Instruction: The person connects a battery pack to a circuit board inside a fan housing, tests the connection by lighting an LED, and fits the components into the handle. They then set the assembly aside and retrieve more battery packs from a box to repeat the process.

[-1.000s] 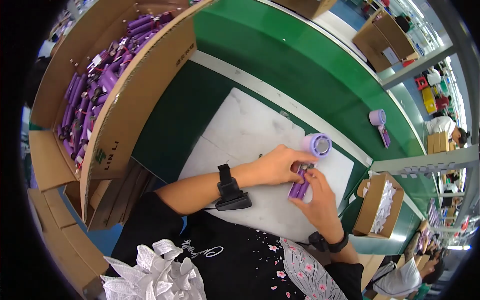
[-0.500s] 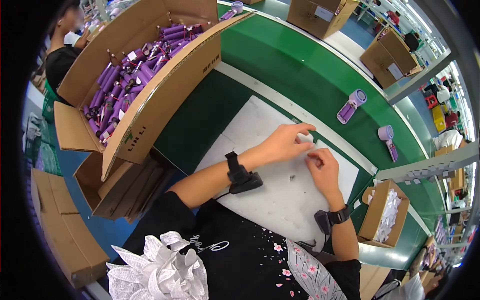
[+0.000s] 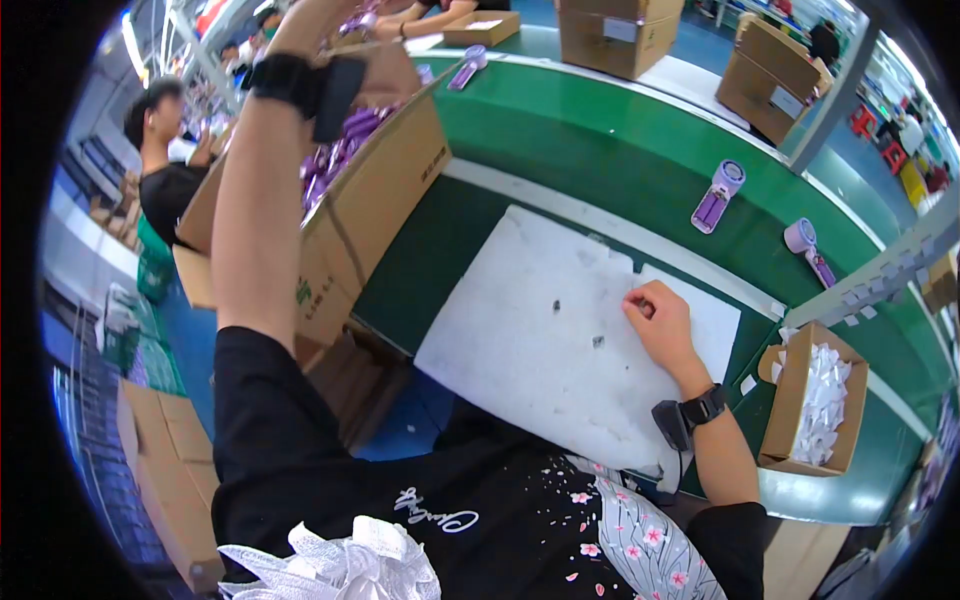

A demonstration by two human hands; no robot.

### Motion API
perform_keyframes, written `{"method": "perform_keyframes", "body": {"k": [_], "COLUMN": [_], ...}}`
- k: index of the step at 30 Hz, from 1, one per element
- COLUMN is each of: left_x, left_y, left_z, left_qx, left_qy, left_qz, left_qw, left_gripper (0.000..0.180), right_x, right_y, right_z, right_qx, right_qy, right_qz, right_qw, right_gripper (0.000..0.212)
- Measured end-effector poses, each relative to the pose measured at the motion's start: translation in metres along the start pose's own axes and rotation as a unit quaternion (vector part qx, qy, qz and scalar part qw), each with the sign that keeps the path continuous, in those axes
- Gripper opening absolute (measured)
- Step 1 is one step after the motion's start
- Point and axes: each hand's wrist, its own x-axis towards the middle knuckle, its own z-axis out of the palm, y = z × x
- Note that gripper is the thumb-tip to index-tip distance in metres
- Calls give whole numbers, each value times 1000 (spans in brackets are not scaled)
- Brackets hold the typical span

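Note:
My left arm is stretched up across the large cardboard box [image 3: 385, 205] at the far left. That box holds many purple battery cells [image 3: 345, 155] with thin wires. My left hand [image 3: 308, 25] is above the box's far side, its fingers cut off or hidden at the upper edge. My right hand [image 3: 662, 320] rests over the right part of a white foam sheet [image 3: 500, 330]. Its fingers are curled together, and anything inside them is hidden. Small dark marks dot the sheet.
Purple handheld fans [image 3: 718, 197] lie on the green conveyor [image 3: 590, 125] beyond the sheet. At right, a small carton [image 3: 775, 430] holds white pieces [image 3: 825, 390]. A grey post [image 3: 870, 265] rises beside it. Larger cartons [image 3: 615, 45] stand farther back, and other people sit nearby.
My left hand has left the sheet and swung up and leftward to the battery box. My right hand stays over the sheet, its fingers curled. The whole view has shifted somewhat.

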Motion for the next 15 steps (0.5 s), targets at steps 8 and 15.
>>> {"method": "perform_keyframes", "body": {"k": [8, 15], "left_x": [-79, -123], "left_y": [-172, -164], "left_z": [37, 61], "left_qx": [-62, 194], "left_qy": [-256, -358], "left_qz": [-361, -268], "left_qw": [894, 873], "left_gripper": [46, 85], "right_x": [-4, -5], "right_y": [-2, -17], "right_z": [4, -2], "right_qx": [3, 0], "right_qy": [8, -14], "right_qz": [11, 36], "right_qw": [1000, 999], "right_gripper": [8, 6]}}
